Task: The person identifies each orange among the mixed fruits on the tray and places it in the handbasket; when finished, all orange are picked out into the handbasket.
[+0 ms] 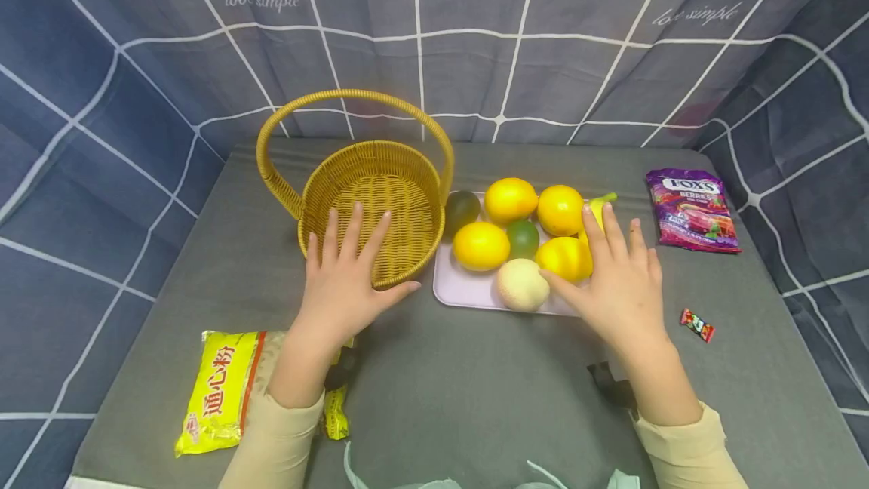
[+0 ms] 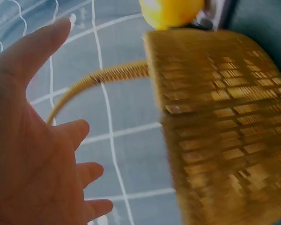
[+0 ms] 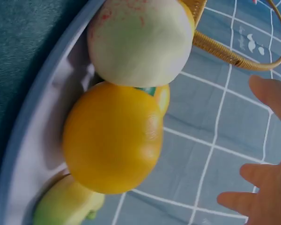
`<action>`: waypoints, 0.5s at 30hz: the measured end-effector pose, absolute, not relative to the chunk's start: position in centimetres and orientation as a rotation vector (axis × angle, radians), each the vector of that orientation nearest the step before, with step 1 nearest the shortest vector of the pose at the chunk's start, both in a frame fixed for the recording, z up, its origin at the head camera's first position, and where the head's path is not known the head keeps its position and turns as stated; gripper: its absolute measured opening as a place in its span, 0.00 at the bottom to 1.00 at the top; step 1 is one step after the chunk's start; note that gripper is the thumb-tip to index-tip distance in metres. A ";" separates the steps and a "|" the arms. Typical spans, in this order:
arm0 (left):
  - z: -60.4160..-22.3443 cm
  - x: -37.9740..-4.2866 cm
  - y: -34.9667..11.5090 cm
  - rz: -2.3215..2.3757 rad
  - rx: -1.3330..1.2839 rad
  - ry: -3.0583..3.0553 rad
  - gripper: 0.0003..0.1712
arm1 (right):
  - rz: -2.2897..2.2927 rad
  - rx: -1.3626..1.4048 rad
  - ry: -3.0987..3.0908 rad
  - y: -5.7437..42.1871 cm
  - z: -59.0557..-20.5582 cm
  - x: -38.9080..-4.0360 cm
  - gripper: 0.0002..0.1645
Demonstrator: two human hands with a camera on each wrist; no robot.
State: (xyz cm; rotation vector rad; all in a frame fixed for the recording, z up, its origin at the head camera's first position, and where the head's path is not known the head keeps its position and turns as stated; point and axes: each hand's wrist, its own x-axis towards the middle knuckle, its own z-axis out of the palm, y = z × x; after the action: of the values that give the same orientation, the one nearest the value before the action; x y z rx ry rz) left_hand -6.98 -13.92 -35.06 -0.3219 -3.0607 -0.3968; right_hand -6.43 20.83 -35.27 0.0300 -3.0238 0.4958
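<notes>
My left hand (image 1: 342,278) is spread with straight fingers over the front of a woven basket (image 1: 380,153) with a tall arched handle; in the left wrist view the palm stands apart from the basket wall (image 2: 220,117). Fingers spread too, my right hand (image 1: 621,285) is above the right end of a pale pink tray (image 1: 468,293). That tray bears a peach (image 1: 523,285), several yellow-orange fruits (image 1: 511,201), dark green fruits (image 1: 523,238) and a banana (image 1: 600,206) partly hidden by the right fingers. Neither hand holds anything.
A yellow pasta bag (image 1: 220,391) lies front left, partly under the left forearm, beside a small yellow packet (image 1: 336,413). To the right are a purple candy bag (image 1: 692,210) and a small wrapped candy (image 1: 697,325). Checked cloth (image 1: 462,74) hangs behind the grey table (image 1: 448,376).
</notes>
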 end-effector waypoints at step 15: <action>-37.8 -5.2 -18.8 -0.695 0.019 -3.080 0.64 | 0.835 -0.004 -3.040 22.9 -38.2 -6.9 0.60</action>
State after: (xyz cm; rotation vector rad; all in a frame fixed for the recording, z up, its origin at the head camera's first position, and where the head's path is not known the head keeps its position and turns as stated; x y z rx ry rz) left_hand -5.17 -18.81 -37.83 0.0187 -3.0804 -0.6946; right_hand -6.87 22.91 -38.23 -0.0040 -3.0398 0.8351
